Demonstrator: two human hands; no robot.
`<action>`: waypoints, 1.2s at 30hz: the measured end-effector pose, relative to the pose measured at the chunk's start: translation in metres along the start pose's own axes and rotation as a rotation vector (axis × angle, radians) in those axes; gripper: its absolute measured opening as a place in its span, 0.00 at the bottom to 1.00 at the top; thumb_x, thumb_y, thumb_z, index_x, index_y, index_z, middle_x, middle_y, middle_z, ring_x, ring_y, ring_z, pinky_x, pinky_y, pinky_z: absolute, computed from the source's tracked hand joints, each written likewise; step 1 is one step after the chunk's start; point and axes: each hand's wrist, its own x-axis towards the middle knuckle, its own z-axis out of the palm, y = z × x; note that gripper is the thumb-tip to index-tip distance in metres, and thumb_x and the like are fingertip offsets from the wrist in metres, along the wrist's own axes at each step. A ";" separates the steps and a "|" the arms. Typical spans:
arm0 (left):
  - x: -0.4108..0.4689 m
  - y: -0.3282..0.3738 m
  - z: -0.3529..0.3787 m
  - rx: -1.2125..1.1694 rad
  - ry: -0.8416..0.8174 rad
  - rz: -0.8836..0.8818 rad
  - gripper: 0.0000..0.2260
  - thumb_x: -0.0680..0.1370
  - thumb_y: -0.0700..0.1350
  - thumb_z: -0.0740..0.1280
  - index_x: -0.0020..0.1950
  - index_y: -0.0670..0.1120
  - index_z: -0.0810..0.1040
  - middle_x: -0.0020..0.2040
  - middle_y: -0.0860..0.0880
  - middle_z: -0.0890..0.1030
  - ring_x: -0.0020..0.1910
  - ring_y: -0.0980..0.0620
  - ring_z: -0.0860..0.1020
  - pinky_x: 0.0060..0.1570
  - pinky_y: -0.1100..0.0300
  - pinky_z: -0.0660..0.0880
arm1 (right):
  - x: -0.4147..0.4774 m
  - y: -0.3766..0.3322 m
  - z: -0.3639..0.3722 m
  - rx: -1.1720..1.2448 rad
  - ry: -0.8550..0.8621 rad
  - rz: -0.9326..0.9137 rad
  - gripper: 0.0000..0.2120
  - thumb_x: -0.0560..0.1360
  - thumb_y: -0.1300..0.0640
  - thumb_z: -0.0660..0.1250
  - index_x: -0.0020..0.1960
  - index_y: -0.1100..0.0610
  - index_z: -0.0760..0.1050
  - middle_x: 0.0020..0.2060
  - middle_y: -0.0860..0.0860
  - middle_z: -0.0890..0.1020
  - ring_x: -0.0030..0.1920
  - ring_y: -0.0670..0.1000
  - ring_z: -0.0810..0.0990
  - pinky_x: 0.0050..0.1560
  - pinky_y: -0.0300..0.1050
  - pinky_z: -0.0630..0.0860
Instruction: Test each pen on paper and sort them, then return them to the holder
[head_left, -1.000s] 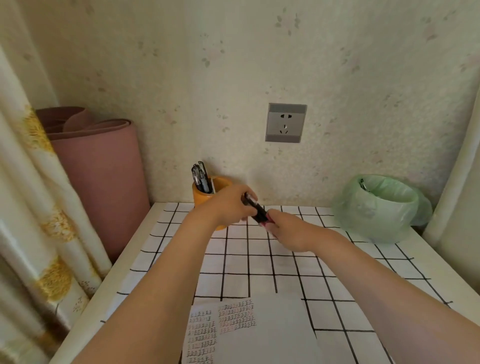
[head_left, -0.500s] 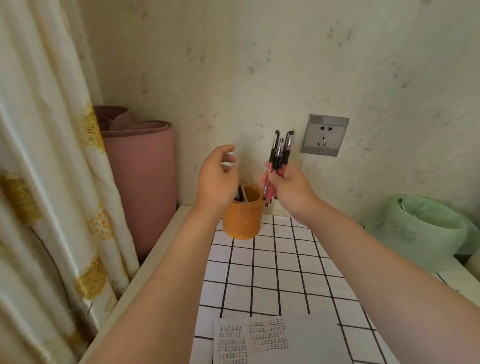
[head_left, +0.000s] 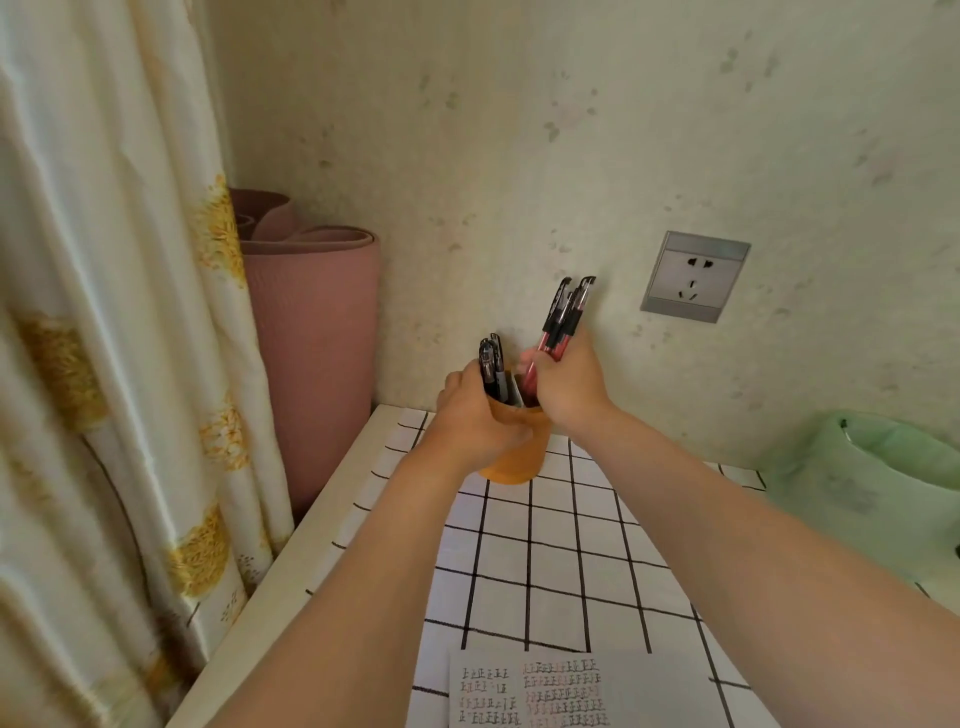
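Observation:
An orange pen holder (head_left: 524, 452) stands at the table's far left corner by the wall. My left hand (head_left: 475, 415) wraps around its left side. Several dark pens (head_left: 493, 366) stick up from it, against my left fingers. My right hand (head_left: 569, 387) grips a bundle of red pens with black caps (head_left: 563, 317), tilted to the right, their lower ends dipping into the holder's mouth. A sheet of paper (head_left: 649, 691) covered with handwritten test marks lies at the table's near edge.
The table wears a white cloth with a black grid (head_left: 550, 551). A rolled pink mat (head_left: 311, 338) stands left of the table beside a floral curtain (head_left: 114, 338). A bin with a green bag (head_left: 872, 478) sits at the right. A wall socket (head_left: 693, 275) is above.
My left hand came down from above the holder and closed around its side. My right hand lowered the red pen bundle until its tips entered the holder. The camera moved closer.

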 end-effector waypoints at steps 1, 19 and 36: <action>0.001 -0.002 0.000 0.010 0.016 0.022 0.37 0.65 0.46 0.77 0.71 0.50 0.66 0.62 0.49 0.67 0.64 0.48 0.68 0.61 0.47 0.74 | -0.002 0.002 -0.001 -0.001 -0.013 -0.027 0.09 0.80 0.65 0.58 0.60 0.59 0.66 0.48 0.56 0.83 0.44 0.49 0.83 0.37 0.31 0.73; -0.001 -0.008 0.007 -0.071 0.014 0.101 0.34 0.64 0.50 0.78 0.67 0.56 0.70 0.61 0.54 0.73 0.60 0.54 0.74 0.60 0.49 0.76 | 0.019 0.000 -0.028 -0.451 -0.227 0.051 0.29 0.74 0.53 0.73 0.70 0.60 0.67 0.58 0.54 0.79 0.57 0.54 0.78 0.55 0.48 0.76; -0.006 -0.005 0.005 -0.086 0.002 0.077 0.30 0.70 0.48 0.77 0.68 0.53 0.69 0.63 0.51 0.70 0.62 0.52 0.70 0.53 0.57 0.68 | -0.027 0.021 -0.035 -0.323 -0.187 0.003 0.17 0.81 0.56 0.61 0.69 0.55 0.72 0.58 0.48 0.78 0.57 0.50 0.77 0.58 0.45 0.73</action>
